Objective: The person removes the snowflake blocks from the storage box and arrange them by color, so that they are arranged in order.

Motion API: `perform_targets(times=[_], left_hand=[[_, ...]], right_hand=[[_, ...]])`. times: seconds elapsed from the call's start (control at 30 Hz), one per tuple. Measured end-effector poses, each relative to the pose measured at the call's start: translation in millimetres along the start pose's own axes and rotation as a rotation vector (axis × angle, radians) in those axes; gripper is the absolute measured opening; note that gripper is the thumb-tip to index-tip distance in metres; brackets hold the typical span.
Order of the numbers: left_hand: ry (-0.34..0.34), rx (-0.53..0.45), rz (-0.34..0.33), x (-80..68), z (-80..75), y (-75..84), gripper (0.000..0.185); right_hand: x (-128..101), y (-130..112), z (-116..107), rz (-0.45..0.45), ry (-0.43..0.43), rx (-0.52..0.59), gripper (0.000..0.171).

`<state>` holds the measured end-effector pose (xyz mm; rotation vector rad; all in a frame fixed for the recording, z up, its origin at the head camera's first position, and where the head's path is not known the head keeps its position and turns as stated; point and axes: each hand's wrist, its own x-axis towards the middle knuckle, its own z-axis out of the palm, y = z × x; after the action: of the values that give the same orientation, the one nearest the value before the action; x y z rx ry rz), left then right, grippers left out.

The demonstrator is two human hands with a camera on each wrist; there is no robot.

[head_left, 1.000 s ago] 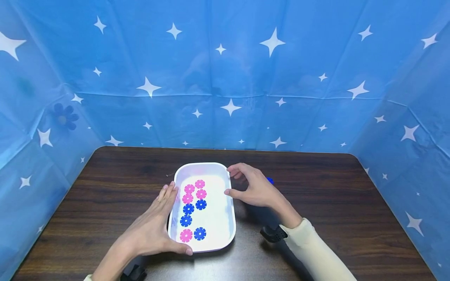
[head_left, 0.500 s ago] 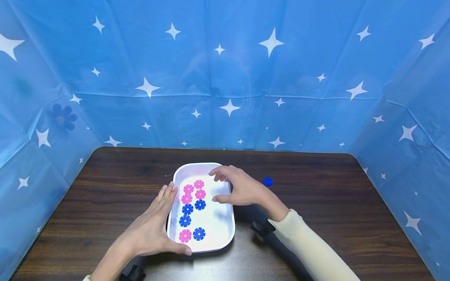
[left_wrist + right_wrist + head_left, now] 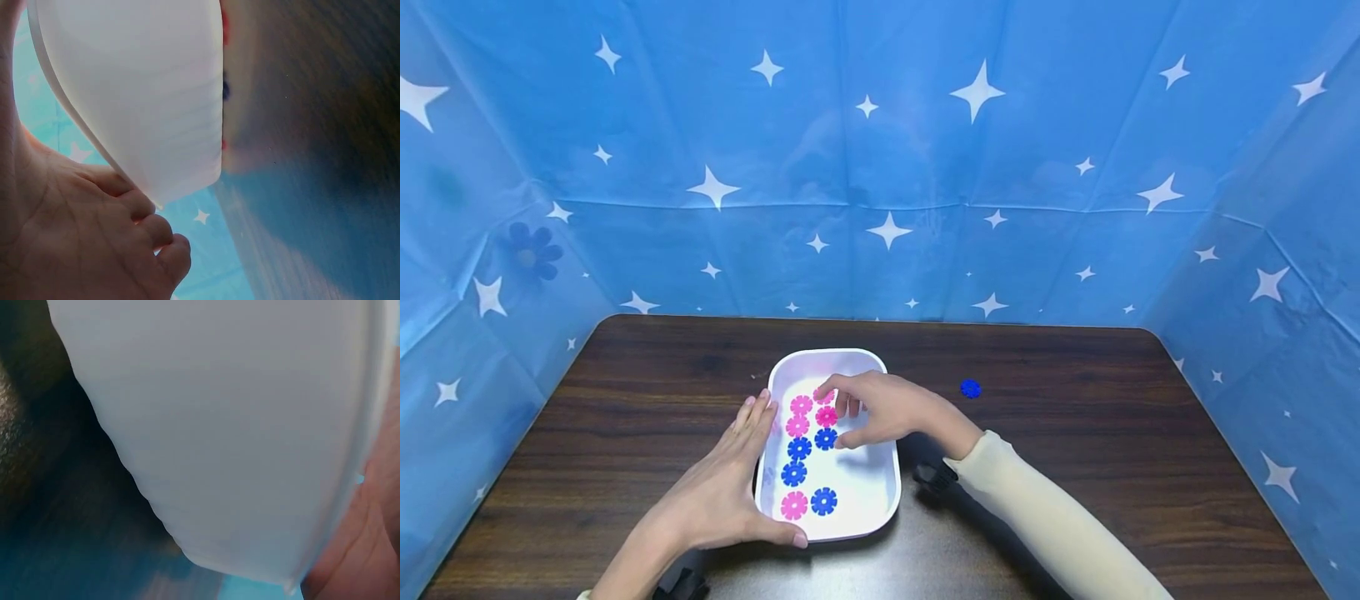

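A white tray [image 3: 867,496] holds several pink and blue notched plastic discs in two rough columns. My left hand [image 3: 722,492] rests against its left side and near corner, fingers stretched along the rim and thumb at the front edge. In the left wrist view, the fingers [image 3: 172,250] lie by the rim of the tray [image 3: 144,94]. Over the tray's right half reaches my right hand [image 3: 887,408], index finger and thumb apart. It is nearest a pink disc [image 3: 826,417] and a blue disc [image 3: 825,439]; nothing shows in its grasp. The tray's wall mostly hides it in the right wrist view.
One loose blue disc [image 3: 971,389] lies on the dark wooden table [image 3: 1075,433], right of the tray. A blue curtain with white stars [image 3: 887,150] stands behind the table and at both sides.
My right hand has moved left from the tray's right rim to over the discs, uncovering the loose blue disc on the table. My left hand has stayed at the tray.
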<state>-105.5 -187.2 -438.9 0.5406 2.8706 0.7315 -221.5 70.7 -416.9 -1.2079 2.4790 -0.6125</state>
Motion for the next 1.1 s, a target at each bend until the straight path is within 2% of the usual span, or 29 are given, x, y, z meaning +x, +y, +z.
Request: perform_targets(times=[0.27,0.4,0.6,0.83,1.1], left_hand=[[0.007,0.001,0.011,-1.2,0.0,0.3,0.157],[0.014,0.005,0.019,-1.9,0.2,0.3,0.159],[0.003,-0.008,0.011,-1.6,1.5,0.0,0.158],[-0.001,-0.024,0.004,-0.7,1.2,-0.2,0.157],[0.002,-0.023,0.003,-0.8,0.6,-0.2,0.157]], right_hand=[[10.5,-2.0,10.1,0.028,-0.020,-0.190,0.061],[14.1,-1.8,17.4,0.054,-0.014,-0.250,0.057],[15.3,-1.1,25.5,0.094,-0.005,-0.276,0.047],[15.6,-2.6,26.8,0.076,-0.004,-0.304,0.031],[15.2,-3.8,25.8,0.062,0.015,-0.315,0.026]])
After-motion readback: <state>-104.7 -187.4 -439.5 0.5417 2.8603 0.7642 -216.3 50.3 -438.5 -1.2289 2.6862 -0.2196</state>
